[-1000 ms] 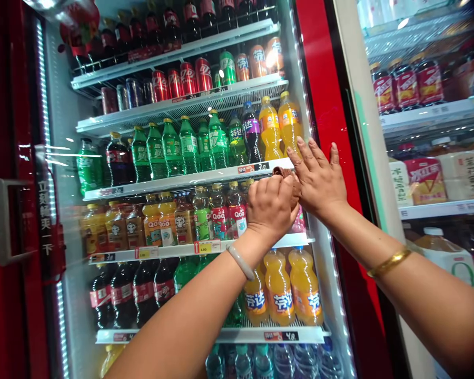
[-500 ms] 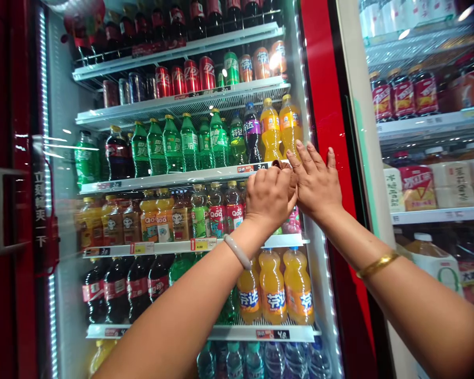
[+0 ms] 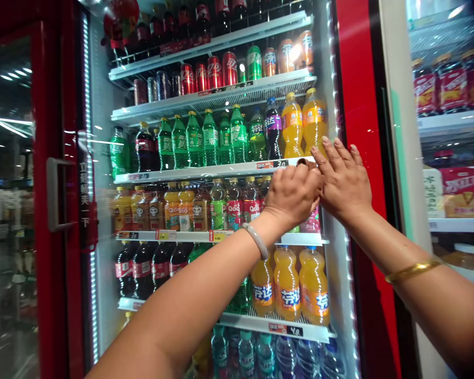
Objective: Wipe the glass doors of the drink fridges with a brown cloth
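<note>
My left hand (image 3: 291,193), with a pale bangle (image 3: 256,241) on its wrist, is closed around a brown crumpled cloth (image 3: 307,162). Only the cloth's top edge shows above the fingers. It is held up to the glass door of a lit drinks fridge. Right beside it, my right hand (image 3: 345,179) lies flat on the door near its red frame (image 3: 357,79), fingers stretched and slightly apart. A gold bangle (image 3: 413,270) circles that wrist. Behind the glass, orange soda bottles (image 3: 314,123) stand just above my hands.
Shelves inside hold red cans (image 3: 214,72), green soda bottles (image 3: 193,139), juice bottles (image 3: 185,205) and large orange bottles (image 3: 287,284). At left, a grey door handle (image 3: 55,195) sticks out from another red-framed door. More shelved drinks (image 3: 464,192) stand at right.
My view has swung left, so the fridge sits further right and more of the left door shows. Both hands keep nearly the same place on the glass, the left still gripping the cloth.
</note>
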### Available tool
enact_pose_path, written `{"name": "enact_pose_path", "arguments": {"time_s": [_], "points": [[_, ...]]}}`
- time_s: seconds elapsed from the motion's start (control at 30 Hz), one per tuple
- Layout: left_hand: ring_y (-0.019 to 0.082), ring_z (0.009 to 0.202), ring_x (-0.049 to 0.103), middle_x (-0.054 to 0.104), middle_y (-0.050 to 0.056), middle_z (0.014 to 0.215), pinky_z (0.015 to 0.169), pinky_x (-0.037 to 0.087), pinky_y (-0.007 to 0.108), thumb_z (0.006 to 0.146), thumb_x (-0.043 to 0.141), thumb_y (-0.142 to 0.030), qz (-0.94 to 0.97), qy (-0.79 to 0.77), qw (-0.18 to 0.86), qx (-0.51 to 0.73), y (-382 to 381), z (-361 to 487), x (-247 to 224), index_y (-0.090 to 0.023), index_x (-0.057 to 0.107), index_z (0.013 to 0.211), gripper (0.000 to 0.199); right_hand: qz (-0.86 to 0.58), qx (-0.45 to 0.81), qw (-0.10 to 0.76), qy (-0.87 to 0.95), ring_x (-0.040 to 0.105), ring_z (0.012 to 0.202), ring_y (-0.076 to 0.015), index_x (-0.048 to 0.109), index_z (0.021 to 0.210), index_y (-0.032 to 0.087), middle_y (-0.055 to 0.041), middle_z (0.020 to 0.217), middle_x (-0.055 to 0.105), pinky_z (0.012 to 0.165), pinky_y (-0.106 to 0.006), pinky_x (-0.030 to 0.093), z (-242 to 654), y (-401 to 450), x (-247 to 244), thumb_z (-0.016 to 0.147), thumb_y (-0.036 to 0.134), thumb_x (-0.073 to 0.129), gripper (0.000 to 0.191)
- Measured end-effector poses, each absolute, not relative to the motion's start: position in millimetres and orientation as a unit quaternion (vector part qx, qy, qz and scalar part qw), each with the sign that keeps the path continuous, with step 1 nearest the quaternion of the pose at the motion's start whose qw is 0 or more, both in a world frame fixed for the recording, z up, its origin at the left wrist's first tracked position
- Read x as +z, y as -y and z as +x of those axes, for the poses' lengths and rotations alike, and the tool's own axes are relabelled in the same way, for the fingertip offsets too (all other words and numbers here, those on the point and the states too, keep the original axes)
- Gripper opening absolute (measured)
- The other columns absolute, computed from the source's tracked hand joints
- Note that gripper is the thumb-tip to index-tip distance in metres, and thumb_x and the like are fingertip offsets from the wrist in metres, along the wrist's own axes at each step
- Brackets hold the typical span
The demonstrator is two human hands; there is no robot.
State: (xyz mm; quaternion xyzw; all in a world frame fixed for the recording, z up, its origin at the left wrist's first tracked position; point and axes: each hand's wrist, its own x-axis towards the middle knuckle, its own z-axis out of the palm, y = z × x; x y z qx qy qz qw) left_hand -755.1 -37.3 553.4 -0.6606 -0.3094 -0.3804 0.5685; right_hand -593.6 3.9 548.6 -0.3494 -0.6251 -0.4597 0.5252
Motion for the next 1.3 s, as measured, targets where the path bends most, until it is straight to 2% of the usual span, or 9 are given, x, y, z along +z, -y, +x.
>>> {"name": "enact_pose_path", "arguments": {"time_s": [0.1,0.27,0.37,0.57,0.7,0.9,1.0,1.17,1.3], "points": [[0.028,0.118,0.056,0.064,0.012,0.128,0.104,0.039,0.045,0.100,0.050,-0.035,-0.662,0.253,0.608,-0.357,27,-764,544,-0.021,0.060,0.134,0.039,-0.343,-0.473,0.528,0.616,0.028,0.156,-0.0290,0.042,0.156,0.017,-0.0114,0.167,0.032,0.130,-0.049,0.018,-594,-5,547,0.104,0.036,0.041,0.055],[0.030,0.140,0.044,0.056,0.012,0.146,0.114,0.034,0.050,0.099,0.051,-0.030,-0.632,0.285,0.611,-0.382,26,-772,581,-0.022,0.062,0.132,0.035,-0.332,-0.486,0.546,0.596,0.030,0.155,-0.0262,0.045,0.154,0.017,-0.0116,0.164,0.037,0.130,-0.046,0.018,-598,-7,546,0.102,0.033,0.045,0.054],[0.030,0.130,0.051,0.060,0.014,0.137,0.111,0.039,0.048,0.097,0.055,-0.032,-0.655,0.293,0.584,-0.380,33,-763,584,-0.018,0.063,0.128,0.035,-0.324,-0.494,0.550,0.590,0.032,0.154,-0.0273,0.047,0.153,0.016,-0.0122,0.163,0.039,0.130,-0.047,0.020,-597,-9,546,0.103,0.033,0.044,0.053],[0.024,0.108,0.058,0.066,0.009,0.121,0.099,0.043,0.040,0.100,0.051,-0.035,-0.687,0.234,0.595,-0.345,38,-767,528,-0.019,0.065,0.120,0.029,-0.332,-0.510,0.530,0.590,0.034,0.153,-0.0303,0.048,0.152,0.016,-0.0139,0.163,0.039,0.129,-0.049,0.023,-594,-12,546,0.103,0.035,0.044,0.052],[0.022,0.108,0.058,0.068,0.007,0.118,0.100,0.042,0.039,0.102,0.047,-0.028,-0.681,0.197,0.641,-0.296,33,-789,533,-0.022,0.066,0.117,0.025,-0.333,-0.510,0.535,0.586,0.034,0.153,-0.0289,0.045,0.154,0.019,-0.0115,0.164,0.038,0.129,-0.048,0.023,-595,-13,546,0.100,0.033,0.050,0.056],[0.028,0.116,0.054,0.064,0.011,0.127,0.103,0.042,0.044,0.096,0.058,-0.030,-0.614,0.333,0.575,-0.425,36,-788,582,-0.022,0.064,0.122,0.028,-0.331,-0.475,0.551,0.600,0.029,0.156,-0.0274,0.042,0.156,0.023,-0.0095,0.166,0.035,0.130,-0.048,0.020,-596,-10,544,0.099,0.032,0.046,0.057],[0.028,0.112,0.055,0.063,0.012,0.127,0.100,0.043,0.045,0.096,0.057,-0.034,-0.624,0.339,0.566,-0.419,38,-775,569,-0.022,0.063,0.126,0.033,-0.332,-0.473,0.547,0.605,0.029,0.156,-0.0279,0.042,0.156,0.022,-0.0102,0.166,0.034,0.130,-0.048,0.019,-595,-9,545,0.099,0.032,0.046,0.058],[0.024,0.110,0.057,0.066,0.008,0.125,0.101,0.041,0.041,0.102,0.046,-0.034,-0.683,0.229,0.616,-0.318,34,-774,529,-0.023,0.065,0.125,0.032,-0.342,-0.468,0.537,0.612,0.030,0.155,-0.0289,0.045,0.154,0.018,-0.0120,0.165,0.035,0.130,-0.048,0.019,-595,-6,546,0.102,0.034,0.041,0.054],[0.022,0.106,0.058,0.068,0.006,0.121,0.096,0.042,0.040,0.101,0.048,-0.030,-0.684,0.222,0.614,-0.326,33,-803,544,-0.025,0.066,0.120,0.026,-0.336,-0.463,0.543,0.615,0.028,0.156,-0.0293,0.041,0.156,0.020,-0.0111,0.166,0.033,0.129,-0.051,0.020,-595,-6,546,0.101,0.033,0.043,0.057]]}}
